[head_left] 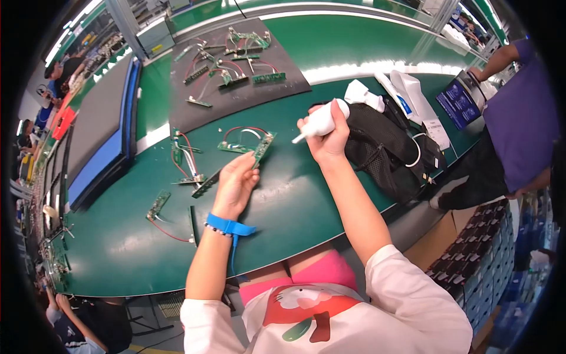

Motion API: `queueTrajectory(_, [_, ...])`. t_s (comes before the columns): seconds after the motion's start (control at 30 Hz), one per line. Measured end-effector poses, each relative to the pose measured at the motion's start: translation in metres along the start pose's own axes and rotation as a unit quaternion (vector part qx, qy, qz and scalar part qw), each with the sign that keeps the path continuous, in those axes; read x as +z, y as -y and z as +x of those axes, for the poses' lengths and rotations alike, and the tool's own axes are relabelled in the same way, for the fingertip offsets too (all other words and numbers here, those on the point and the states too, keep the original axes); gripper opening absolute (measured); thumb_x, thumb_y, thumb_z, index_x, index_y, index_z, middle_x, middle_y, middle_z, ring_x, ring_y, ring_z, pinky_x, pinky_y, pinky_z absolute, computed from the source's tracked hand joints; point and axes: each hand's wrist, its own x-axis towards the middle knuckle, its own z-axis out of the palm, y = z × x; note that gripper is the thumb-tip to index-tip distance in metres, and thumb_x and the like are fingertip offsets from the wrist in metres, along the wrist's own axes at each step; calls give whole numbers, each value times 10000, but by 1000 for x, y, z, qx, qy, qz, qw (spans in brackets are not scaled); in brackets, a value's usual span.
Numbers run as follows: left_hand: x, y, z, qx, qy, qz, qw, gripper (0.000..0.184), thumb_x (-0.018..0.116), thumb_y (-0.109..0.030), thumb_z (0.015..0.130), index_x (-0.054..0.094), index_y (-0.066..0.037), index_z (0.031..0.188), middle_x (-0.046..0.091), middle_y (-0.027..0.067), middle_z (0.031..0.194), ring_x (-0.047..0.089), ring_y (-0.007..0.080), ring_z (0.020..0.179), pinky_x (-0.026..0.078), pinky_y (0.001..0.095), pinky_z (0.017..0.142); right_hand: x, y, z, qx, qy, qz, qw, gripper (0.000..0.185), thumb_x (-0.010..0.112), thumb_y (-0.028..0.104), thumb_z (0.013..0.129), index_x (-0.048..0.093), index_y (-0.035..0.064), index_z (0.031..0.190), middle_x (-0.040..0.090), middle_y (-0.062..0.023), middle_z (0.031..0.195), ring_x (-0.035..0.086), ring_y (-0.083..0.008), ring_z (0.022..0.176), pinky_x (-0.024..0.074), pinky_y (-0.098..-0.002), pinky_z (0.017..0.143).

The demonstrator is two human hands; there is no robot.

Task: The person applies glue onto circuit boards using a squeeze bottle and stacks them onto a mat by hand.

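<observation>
My left hand (239,180) pinches the lower end of a narrow green circuit board (263,147), which is tilted over the table. Red and white wires link it to another small board (234,147) beside it. My right hand (330,138) is wrapped around a white squeeze bottle (322,122), its thin nozzle pointing down and left toward the board, with a gap between them. Left of my left hand lie a wired board pair (197,180) and another board (158,205) with a red wire. A blue wrist strap (231,225) circles my left wrist.
A dark foam mat (277,94) with several wired boards lies at the back. Stacked blue and grey panels (106,141) stand at left. A black backpack (377,147) sits close to my right arm. A person in purple (525,112) stands at right.
</observation>
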Motion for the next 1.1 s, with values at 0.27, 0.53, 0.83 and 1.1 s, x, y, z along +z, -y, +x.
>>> queueTrajectory(0.27, [8,6,-1,-17,7,61,998,230,532,-87,761,514,28,959,535,8,709,497,63,580,426,170,518,-5,-20,-11,-327,117,-415,841,141,621,93,671,554,-30,651,571,-66,599,543,-115,540,425,-226,509])
queueTrajectory(0.53, [6,4,0,-20,18,39,999,230,523,-92,766,511,36,956,525,10,717,487,62,586,422,174,528,-6,-22,-9,-372,124,-460,796,150,629,99,657,554,-29,635,568,-82,584,549,-138,524,426,-235,498])
queueTrajectory(0.83, [4,4,0,-27,26,35,999,226,516,-96,769,517,31,956,524,8,717,482,63,594,415,172,529,-10,-25,-6,-397,149,-483,766,145,632,90,646,554,-33,641,569,-91,594,553,-153,523,429,-239,499])
queueTrajectory(1.1, [2,5,1,-33,32,11,999,207,513,-98,770,526,20,940,520,1,709,481,58,596,418,162,527,-5,-23,-9,-410,170,-501,743,140,627,80,640,548,-35,647,555,-96,584,544,-164,506,420,-240,483])
